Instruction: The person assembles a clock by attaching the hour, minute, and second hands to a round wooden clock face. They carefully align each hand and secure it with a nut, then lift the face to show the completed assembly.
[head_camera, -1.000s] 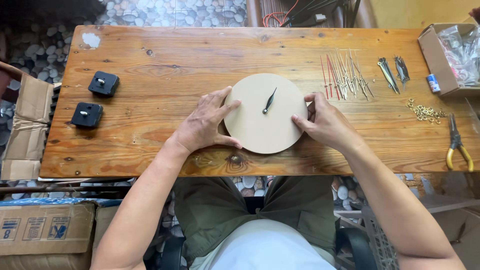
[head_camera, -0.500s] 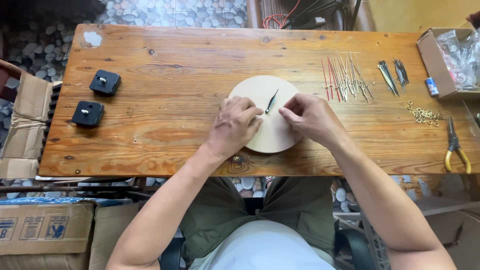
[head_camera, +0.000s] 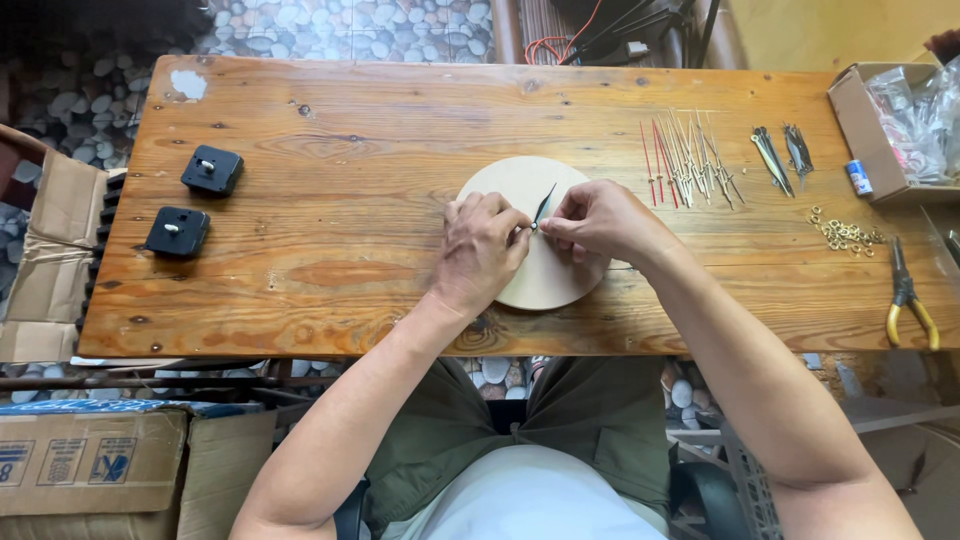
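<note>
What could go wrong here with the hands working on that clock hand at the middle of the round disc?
The black clock hand is thin; pinched between the left hand and right hand, it might bend. The wooden disc lies loose on the table and could slide. A sweeping forearm might scatter the spare hands.

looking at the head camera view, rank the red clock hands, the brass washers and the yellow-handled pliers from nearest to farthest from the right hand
From the right hand:
1. Red clock hands, just up and right of it.
2. Brass washers, further right along the table.
3. Yellow-handled pliers, near the table's right edge.
</note>
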